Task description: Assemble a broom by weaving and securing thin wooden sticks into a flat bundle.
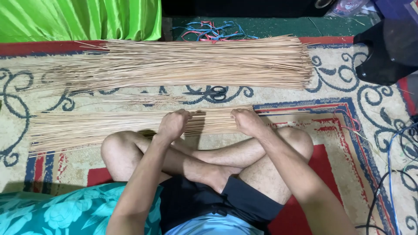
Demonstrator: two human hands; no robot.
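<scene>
Both hands, left hand [173, 124] and right hand [246, 122], grip the near stick bundle [87, 126]; bare rug [143, 99] separates it from the larger pile [196, 63] beyond.

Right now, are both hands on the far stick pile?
No: the left hand and right hand both rest on the near bundle, while the far pile lies untouched beyond the scissors.

Light: bright and even, coming from above.
Shadows: small, soft, dark patches under both hands and the crossed legs.
Glare: shiny streaks on the green cloth [78, 19].
Sharpness: clear in the middle.
Edges: slightly bent, corners darker.
</scene>
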